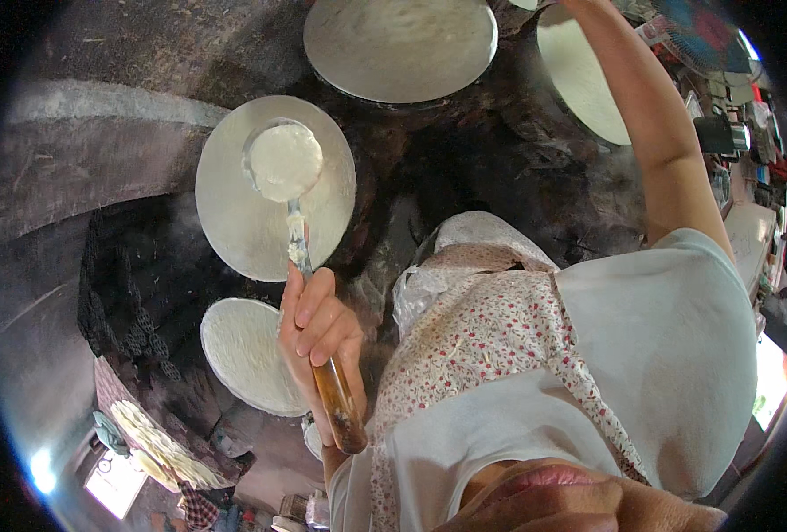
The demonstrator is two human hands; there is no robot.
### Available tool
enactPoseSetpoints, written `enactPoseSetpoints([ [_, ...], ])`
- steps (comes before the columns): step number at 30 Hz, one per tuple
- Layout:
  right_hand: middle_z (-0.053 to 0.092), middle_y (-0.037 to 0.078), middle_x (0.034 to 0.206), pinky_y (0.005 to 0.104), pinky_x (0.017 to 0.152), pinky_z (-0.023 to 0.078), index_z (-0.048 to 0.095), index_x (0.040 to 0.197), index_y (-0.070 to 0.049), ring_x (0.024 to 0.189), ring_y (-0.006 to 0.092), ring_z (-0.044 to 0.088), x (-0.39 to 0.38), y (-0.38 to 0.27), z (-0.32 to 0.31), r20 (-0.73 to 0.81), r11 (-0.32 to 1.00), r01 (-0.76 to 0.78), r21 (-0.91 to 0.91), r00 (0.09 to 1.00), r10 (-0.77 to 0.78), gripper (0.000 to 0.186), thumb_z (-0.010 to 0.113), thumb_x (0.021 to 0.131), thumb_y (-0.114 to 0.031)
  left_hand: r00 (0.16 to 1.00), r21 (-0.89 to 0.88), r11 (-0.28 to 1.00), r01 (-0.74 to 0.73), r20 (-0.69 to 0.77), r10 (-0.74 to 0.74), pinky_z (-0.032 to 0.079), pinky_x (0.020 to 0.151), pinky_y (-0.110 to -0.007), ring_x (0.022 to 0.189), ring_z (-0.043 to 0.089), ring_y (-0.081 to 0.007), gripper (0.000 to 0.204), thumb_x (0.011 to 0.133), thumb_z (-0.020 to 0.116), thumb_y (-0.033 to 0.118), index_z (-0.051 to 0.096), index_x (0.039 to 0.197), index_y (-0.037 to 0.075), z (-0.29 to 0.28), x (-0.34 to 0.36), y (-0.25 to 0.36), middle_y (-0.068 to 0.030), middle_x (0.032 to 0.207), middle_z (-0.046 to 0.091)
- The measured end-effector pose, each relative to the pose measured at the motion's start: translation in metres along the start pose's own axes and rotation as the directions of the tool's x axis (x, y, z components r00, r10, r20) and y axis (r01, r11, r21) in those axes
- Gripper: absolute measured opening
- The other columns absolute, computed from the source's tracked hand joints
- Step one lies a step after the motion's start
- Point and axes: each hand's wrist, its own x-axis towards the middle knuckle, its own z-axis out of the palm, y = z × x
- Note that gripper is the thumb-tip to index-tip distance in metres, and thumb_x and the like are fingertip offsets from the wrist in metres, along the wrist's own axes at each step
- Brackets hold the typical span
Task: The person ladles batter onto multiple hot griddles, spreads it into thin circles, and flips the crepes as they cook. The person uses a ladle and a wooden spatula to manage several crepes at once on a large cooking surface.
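My left hand is closed round the wooden handle of a ladle, whose round bowl is full of thick white batter. The ladle's bowl is over a pale round steaming surface; I cannot tell whether it touches. White smears cling to the ladle's metal neck. Below and left of this hand lies another white round surface. My right arm stretches up past the top edge, where the hand is cut off, beside a further white round surface.
A large pale round surface is set in the dark stove top at the top. A grey ledge runs along the left. White sheets lie at the lower left. A fan stands at the upper right, near cluttered shelves.
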Motion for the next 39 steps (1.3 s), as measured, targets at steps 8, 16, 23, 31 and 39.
enactPoseSetpoints([
  [8,0.067,-0.002,0.075,0.0259,0.049,0.045,0.075,0.088,-0.005,0.058,0.0089,0.059,-0.083,0.066,-0.135,0.091,0.545,-0.517,0.66,0.775,0.625,0.01,0.077,0.093,-0.014,0.986,-0.001,0.988,0.155,0.055,-0.154,0.047,0.039,-0.027,0.045,0.047,-0.0123,0.039,0.117,0.024,0.028,0.031,0.141,-0.002,-0.016,0.002,0.023,-0.007,0.077,0.045],
  [16,0.068,0.0,0.077,0.0307,0.056,0.051,0.075,0.09,-0.002,0.062,0.0122,0.063,-0.229,0.146,-0.173,0.256,0.268,-0.822,0.503,0.438,0.862,0.014,0.079,0.091,-0.016,0.95,0.06,0.949,0.309,0.029,-0.311,0.046,0.041,-0.029,0.047,0.048,-0.013,0.049,0.117,0.024,0.03,0.03,0.154,-0.001,-0.025,0.006,0.045,-0.006,0.076,0.046],
  [23,0.066,-0.001,0.071,0.0276,0.056,0.047,0.076,0.086,-0.005,0.061,0.0138,0.062,-0.368,0.141,-0.241,-0.054,0.239,-0.745,0.623,0.263,0.963,0.012,0.076,0.093,-0.015,0.926,0.128,0.917,0.377,-0.046,-0.375,0.046,0.041,-0.028,0.047,0.049,-0.0142,0.042,0.116,0.028,0.036,0.037,0.083,0.011,-0.011,0.004,0.047,-0.0022,0.071,0.042],
  [31,0.072,0.01,0.109,0.0396,0.071,0.058,0.07,0.12,-0.004,0.084,0.0241,0.072,-0.698,0.27,-0.213,-0.146,-0.09,-0.725,0.683,-0.256,0.955,0.045,0.077,0.091,-0.038,0.949,0.059,0.949,0.311,0.036,-0.313,0.048,0.038,-0.027,0.042,0.043,-0.0079,0.062,0.116,0.033,0.032,0.006,0.169,0.016,0.027,0.018,0.072,-0.0023,0.071,0.04],
  [39,0.065,0.022,0.13,0.0418,0.092,0.059,0.044,0.148,0.011,0.113,0.0293,0.068,-0.797,0.135,-0.136,-0.193,-0.555,-0.593,0.583,-0.765,0.615,0.092,0.082,0.086,-0.045,0.936,0.047,0.938,0.345,0.053,-0.347,0.047,0.038,-0.029,0.043,0.045,-0.011,0.065,0.115,0.032,0.038,0.001,0.169,0.017,0.028,0.025,0.074,-0.0019,0.071,0.041],
])
